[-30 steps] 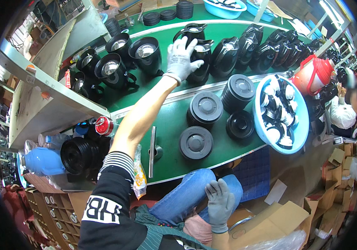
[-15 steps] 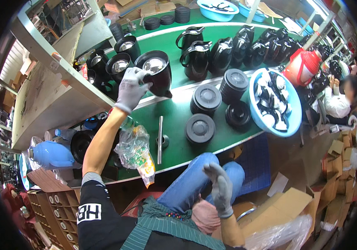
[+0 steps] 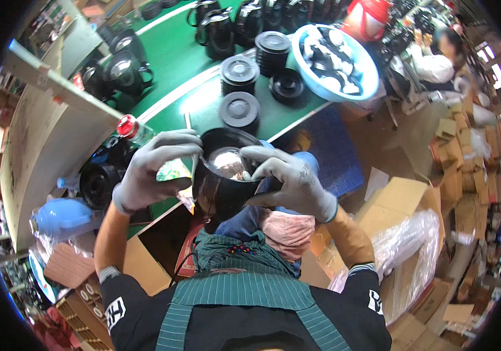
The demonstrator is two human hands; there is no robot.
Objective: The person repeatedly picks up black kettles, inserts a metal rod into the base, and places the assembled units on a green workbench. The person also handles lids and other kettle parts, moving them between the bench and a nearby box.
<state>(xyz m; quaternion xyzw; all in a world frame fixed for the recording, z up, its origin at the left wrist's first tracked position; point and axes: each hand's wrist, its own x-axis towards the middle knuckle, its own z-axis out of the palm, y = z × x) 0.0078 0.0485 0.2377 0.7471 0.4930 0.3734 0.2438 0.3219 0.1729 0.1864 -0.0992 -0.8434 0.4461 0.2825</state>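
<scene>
A black vacuum jug body (image 3: 218, 198) is tilted toward me above my lap, its wide mouth showing a shiny silvery inside. My left hand (image 3: 154, 169), in a grey glove, curves at its left side, fingertips by the rim and thumb by the wall. On the other side my gloved right hand (image 3: 294, 182) grips the rim, fingers over the edge and thumb lower down outside. The jug's underside is hidden. Just beyond it, stacks of round black lids (image 3: 239, 108) stand on the green bench (image 3: 174, 70).
A light blue basin (image 3: 373, 73) of black and white parts stands at the bench's right, near a red jug (image 3: 367, 20). Black jugs (image 3: 219, 35) line the far side. A blue jug (image 3: 63, 217) sits left; an open carton (image 3: 393, 202) is at my right. Another person works farther right.
The jug body has come from the bench's left side to above my lap. My right hand has risen from my lap to its rim. The view has tipped downward.
</scene>
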